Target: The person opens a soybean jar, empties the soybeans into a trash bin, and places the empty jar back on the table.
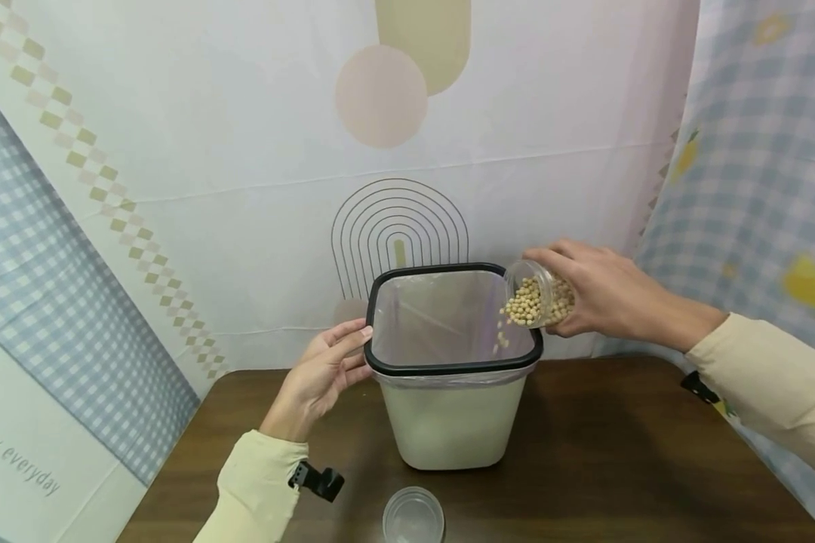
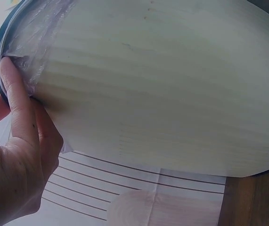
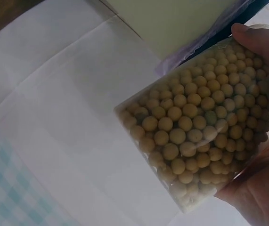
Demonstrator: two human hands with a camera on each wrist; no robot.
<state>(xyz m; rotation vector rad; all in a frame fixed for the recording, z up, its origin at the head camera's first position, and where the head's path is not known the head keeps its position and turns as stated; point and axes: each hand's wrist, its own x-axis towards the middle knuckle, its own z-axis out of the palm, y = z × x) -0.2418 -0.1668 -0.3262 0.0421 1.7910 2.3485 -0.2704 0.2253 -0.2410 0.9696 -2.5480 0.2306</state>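
A cream trash can (image 1: pixel 456 426) with a black rim stands upright on the table, lined with a clear plastic bag (image 1: pixel 421 317). My left hand (image 1: pixel 329 369) holds its left rim, with fingers against the outer wall just below the edge in the left wrist view. My right hand (image 1: pixel 601 290) grips a clear jar (image 1: pixel 542 294) at the can's right rim. The jar is tipped, mouth toward the can. Soybeans (image 3: pixel 191 122) fill much of it in the right wrist view, and several fall from its mouth into the can. The can's bottom inside is hidden.
A clear round lid (image 1: pixel 413 516) lies on the brown wooden table (image 1: pixel 604 452) in front of the can. A patterned white cloth (image 1: pixel 244 113) hangs behind the table, with blue checked cloth (image 1: pixel 754 188) at the sides.
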